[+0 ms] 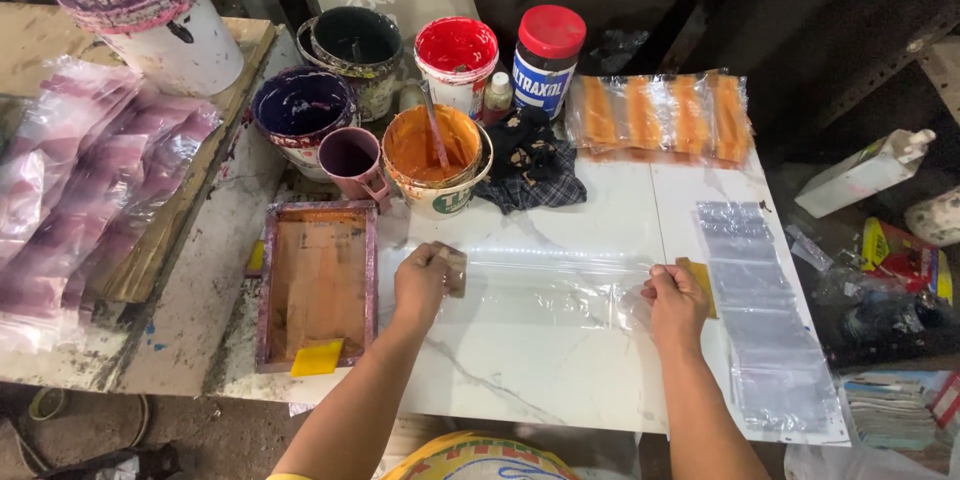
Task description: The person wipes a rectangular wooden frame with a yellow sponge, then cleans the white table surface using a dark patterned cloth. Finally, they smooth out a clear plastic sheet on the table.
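Observation:
A clear plastic bag (540, 290) lies flat on the white marbled board (560, 370). My left hand (422, 280) presses on the bag's left end with a small brownish pad (455, 270) under its fingers. My right hand (676, 302) rests on the bag's right end, fingers curled beside a small yellow card (702, 282). A wooden printing screen frame (318, 280) with orange-stained mesh lies left of my left hand, a yellow squeegee piece (317, 358) on its near edge.
Paint tubs stand behind: orange (434, 155) with a stirrer, red (456, 50), dark purple (303, 110), a mauve mug (352, 158), a red-lidded jar (546, 55). Dark rag (530, 165). Orange-printed bags (660, 115) at back, clear bags (760, 310) right, purple-printed bags (90, 180) left.

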